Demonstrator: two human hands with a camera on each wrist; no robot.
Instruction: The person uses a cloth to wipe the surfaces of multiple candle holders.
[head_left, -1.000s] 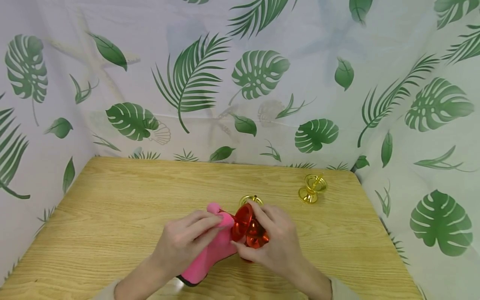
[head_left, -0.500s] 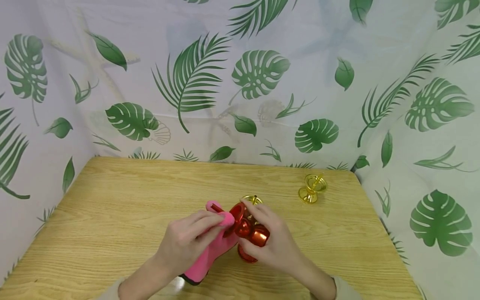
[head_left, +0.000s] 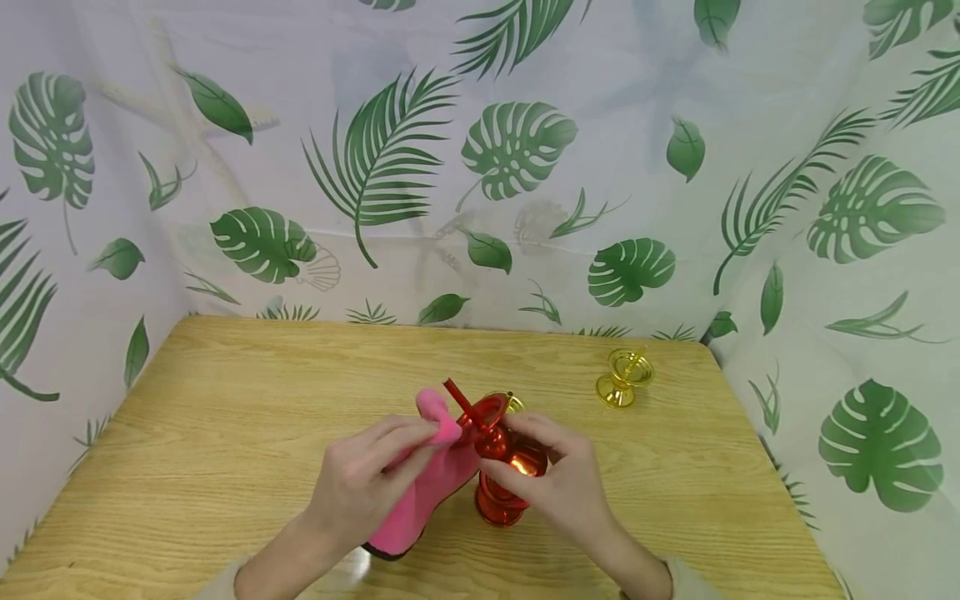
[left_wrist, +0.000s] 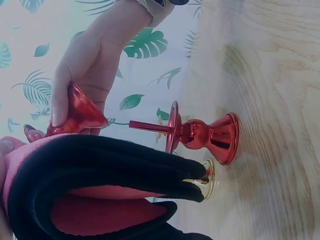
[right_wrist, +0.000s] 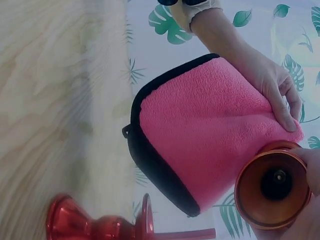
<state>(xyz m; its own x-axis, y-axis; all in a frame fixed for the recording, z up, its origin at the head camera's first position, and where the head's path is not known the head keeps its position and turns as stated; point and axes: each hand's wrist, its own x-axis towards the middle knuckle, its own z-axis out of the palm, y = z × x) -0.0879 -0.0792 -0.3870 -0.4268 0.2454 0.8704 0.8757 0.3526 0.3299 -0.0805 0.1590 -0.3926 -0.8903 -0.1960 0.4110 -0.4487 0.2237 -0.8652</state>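
Observation:
In the head view my left hand (head_left: 367, 475) pinches a pink cloth (head_left: 412, 508) with black edging, which hangs in folds below the fingers. My right hand (head_left: 558, 475) grips a shiny red candle holder (head_left: 493, 442) by its lower part, tilted so that its spike points up and left. The cloth's gathered corner lies right at its dish. From the right wrist view, the hollow underside of the held candle holder (right_wrist: 250, 182) faces the camera. A second red candle holder (left_wrist: 200, 135) stands upright on the table below the hands, partly covered in the head view.
A gold candle holder (head_left: 621, 383) stands at the back right of the wooden table (head_left: 262, 392). Another gold one (head_left: 515, 403) shows behind the held holder, mostly hidden. Leaf-patterned curtains (head_left: 405, 275) enclose the table's back and sides.
The right hand has turned the red candle holder, swinging its dish and spike from leftward to up and left. The cloth's pinched corner has risen slightly, and the standing red holder shows more.

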